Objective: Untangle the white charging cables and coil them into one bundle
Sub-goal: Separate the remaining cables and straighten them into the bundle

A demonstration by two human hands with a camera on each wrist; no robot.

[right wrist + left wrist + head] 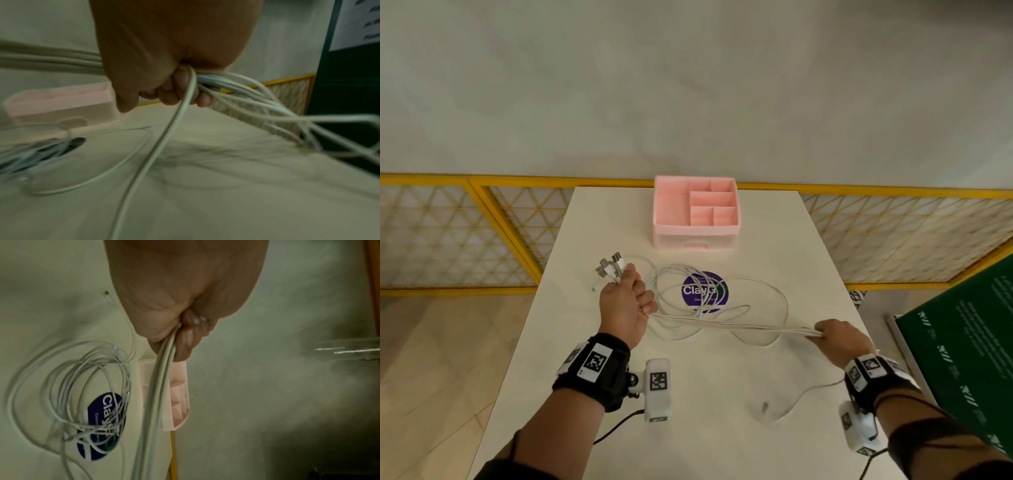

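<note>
The right hand (837, 337) and left hand (627, 301) each fist the white cables (732, 325), stretched left-right between them; slack loops lie beyond on the worktop (722, 394).

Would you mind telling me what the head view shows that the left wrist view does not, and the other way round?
Only the head view shows the right hand gripping the white charging cables, the connector ends fanned above the left hand, and the green board. Only the left wrist view shows the left fingertips curled round the strands. Both show the loose loops over the round blue sticker, the pink plastic organiser box and the white table.
</note>
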